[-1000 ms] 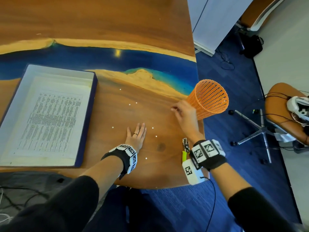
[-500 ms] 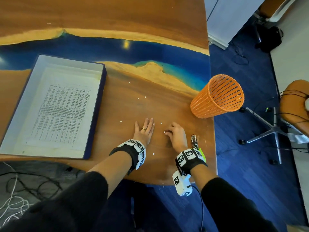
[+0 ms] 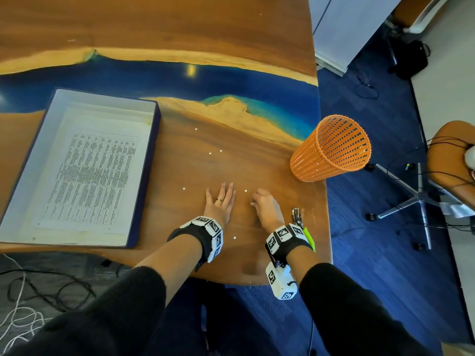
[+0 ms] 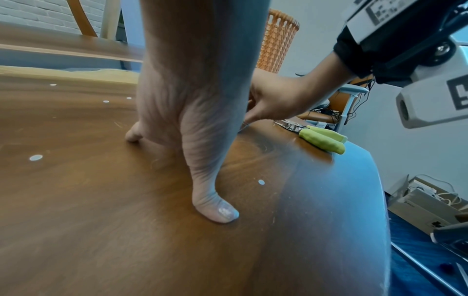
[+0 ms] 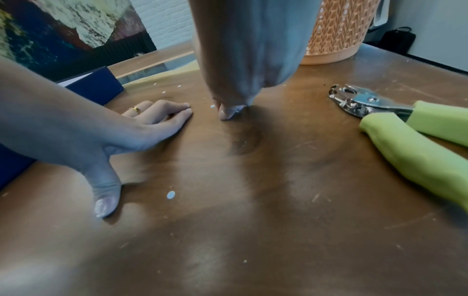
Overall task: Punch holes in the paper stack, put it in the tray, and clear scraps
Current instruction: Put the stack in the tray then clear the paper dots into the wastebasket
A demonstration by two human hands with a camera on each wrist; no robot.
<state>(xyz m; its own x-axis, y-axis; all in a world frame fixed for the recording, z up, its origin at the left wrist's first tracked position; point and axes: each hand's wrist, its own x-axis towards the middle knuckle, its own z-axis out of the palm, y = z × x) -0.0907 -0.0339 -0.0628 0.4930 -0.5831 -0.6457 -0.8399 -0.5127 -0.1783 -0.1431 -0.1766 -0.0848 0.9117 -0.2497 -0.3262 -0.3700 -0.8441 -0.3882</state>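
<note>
L hand (image 3: 220, 204) flat on worktop (image 3: 180, 176), fingers straight; R hand (image 3: 266, 208) fingers curled, tips down by a paper dot (image 3: 245, 191); grip unclear.

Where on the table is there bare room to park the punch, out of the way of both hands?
Free: wood beyond the tray and the blue band. Scattered scraps dot the strip between the tray and the orange basket. Crowded: near edge, with left hand, right hand and punch.

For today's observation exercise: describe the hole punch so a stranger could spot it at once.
Start at the orange basket at the table's right edge. Nearer the person, beside the right hand, lies the hole punch: the only metal tool there, with bright green handles.
</note>
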